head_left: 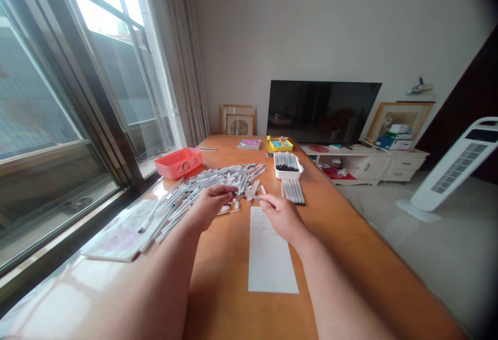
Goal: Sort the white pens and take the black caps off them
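My right hand (283,216) pinches a pale pen (254,197) that points left, above the top end of a long white paper (272,264) with a few handwritten lines. A little to the left, my left hand (212,204) is closed, thumb and fingertips together on a small dark piece that looks like a pen cap (235,193). Beyond and left of it spreads a loose heap of pens (208,181) with clear barrels. Past my right hand, several pens lie side by side in a neat row (293,192). Behind that row stands a white box (289,175) filled with pens, black ends nearest me.
A pink plastic basket (177,163) stands left of the heap. Pens overlap a booklet (116,233) by the window. Farther back on the wooden table (229,298) are a colourful book (249,144) and a yellow box (280,147). A tower fan (451,168) stands right.
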{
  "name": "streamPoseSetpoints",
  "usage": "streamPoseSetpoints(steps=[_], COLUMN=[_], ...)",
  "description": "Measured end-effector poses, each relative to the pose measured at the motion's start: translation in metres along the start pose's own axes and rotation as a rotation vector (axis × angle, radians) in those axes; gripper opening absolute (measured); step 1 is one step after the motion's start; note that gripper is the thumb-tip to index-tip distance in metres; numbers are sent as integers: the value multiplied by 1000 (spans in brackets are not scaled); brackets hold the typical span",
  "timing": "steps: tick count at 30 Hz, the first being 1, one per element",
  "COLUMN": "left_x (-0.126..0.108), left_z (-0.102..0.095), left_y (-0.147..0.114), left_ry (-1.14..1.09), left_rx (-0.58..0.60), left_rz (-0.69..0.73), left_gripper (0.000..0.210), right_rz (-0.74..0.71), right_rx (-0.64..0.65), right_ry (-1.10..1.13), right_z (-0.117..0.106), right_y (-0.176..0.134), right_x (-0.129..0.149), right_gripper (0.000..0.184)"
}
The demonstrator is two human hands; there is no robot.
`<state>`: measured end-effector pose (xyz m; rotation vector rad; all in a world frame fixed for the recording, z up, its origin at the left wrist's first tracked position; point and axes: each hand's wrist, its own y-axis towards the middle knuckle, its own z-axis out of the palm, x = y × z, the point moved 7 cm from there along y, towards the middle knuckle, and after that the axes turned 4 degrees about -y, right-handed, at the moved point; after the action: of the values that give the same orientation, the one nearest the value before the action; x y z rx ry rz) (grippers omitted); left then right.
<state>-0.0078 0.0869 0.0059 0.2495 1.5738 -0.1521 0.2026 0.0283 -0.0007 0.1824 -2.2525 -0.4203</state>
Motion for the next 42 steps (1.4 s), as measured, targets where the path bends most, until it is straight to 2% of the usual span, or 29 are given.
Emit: streamPoseSetpoints(steps=[6, 17, 24, 38, 42], left_x=[2, 1, -2, 6, 2], left_z=[2, 8, 11, 12, 13], left_y=[2, -1, -3, 1, -1], left_ry=[-75, 68, 90, 226, 137], left_rx=[15, 86, 105, 92, 79], left_rz=[3, 21, 35, 66, 53], left_gripper=[40, 41, 30, 30, 35], right_rz=[-39, -65, -54, -66, -53], right_rx=[60, 82, 93, 100, 109], right_ry=[-27, -32, -27, -38, -21], right_z=[5, 7, 9, 10, 11], right_y=[-2, -3, -3, -3, -4], right_x=[8, 9, 7, 8, 8], right_gripper=[34, 33, 33, 32, 33])
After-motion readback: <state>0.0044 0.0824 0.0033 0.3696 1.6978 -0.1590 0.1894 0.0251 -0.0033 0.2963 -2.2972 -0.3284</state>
